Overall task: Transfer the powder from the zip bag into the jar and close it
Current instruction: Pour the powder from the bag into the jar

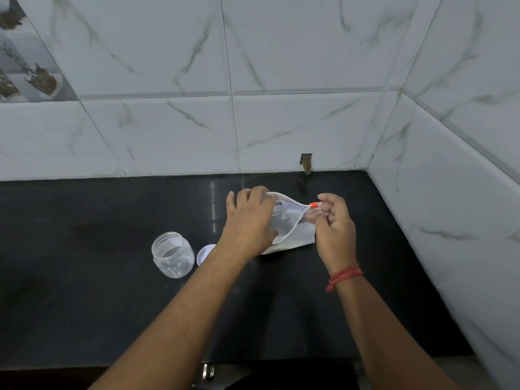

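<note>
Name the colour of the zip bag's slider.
Orange slider, seen in the head view.

- A home kitchen corner, by its looks.
- The bench point(84, 291) is a polished black stone slab that reflects light.
- Behind the bench and to its right, glossy white marble-look wall tiles point(168, 66) with grey-green veins meet in a corner.
- Up left of the bench, a decorative tile point(31, 71) printed with spoons heaped with spices.
- On the bench stand an open clear plastic jar point(172, 254) and, just beside it, a white lid point(204, 254).
</note>
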